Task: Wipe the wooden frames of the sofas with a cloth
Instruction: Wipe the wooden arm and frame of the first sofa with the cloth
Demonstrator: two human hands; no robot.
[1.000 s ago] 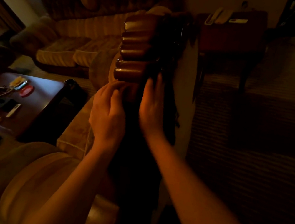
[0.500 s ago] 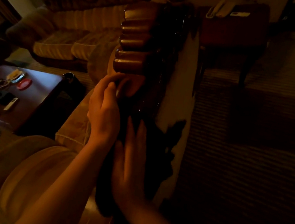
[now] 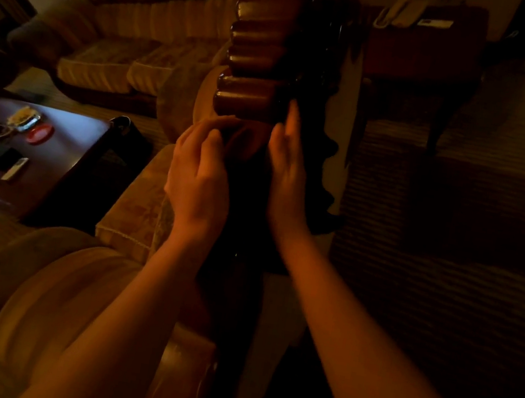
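Dim room, carved wooden sofa frame (image 3: 261,70) at centre, dark cloth (image 3: 314,172) draped over it, right hand (image 3: 287,175) pressing flat on the cloth with straight fingers, left hand (image 3: 201,174) beside it, fingers bent, grip unclear, striped sofa (image 3: 133,48) far left, cluttered counter (image 3: 65,145) at left, telephone (image 3: 400,11) far right, no legible writing.

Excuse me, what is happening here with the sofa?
A person is cleaning the carved wooden frame of a sofa armrest in a dim room. The right hand lies with straight fingers on a dark cloth draped over the frame's top. The left hand touches the wood beside it, fingers bent; whether it grips anything, I cannot tell. A second sofa and a low table with small items stand to the left.
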